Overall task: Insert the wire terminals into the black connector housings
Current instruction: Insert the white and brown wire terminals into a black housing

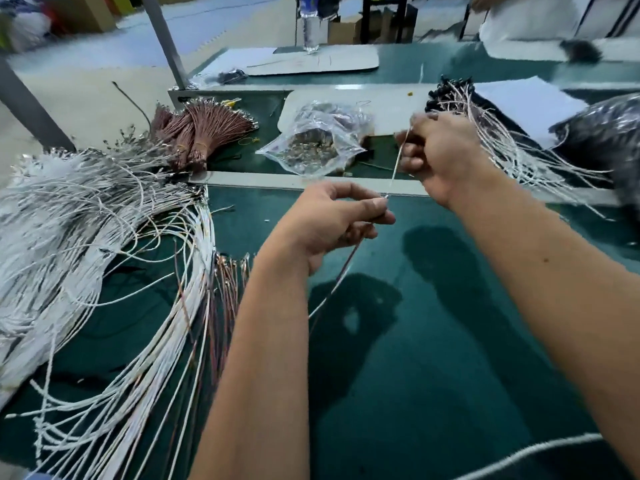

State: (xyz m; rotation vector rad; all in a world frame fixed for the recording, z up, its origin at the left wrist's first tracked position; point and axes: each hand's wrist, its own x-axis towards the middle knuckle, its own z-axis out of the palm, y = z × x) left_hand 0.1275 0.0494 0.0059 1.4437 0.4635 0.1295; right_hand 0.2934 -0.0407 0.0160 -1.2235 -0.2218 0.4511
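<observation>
Wire terminals: one small metal terminal (385, 196) sits at the fingertips of the left hand (337, 220), which pinches a thin brown-and-white wire (341, 271) trailing down toward the green worktop (433, 341). The right hand (440, 157) is raised above the worktop, fingers curled round a thin white wire (398, 161); any black connector housing in its grip is hidden. Loose white wires (86, 237) are heaped at left; finished leads with black housings (450, 91) lie at right. No legible writing shows.
</observation>
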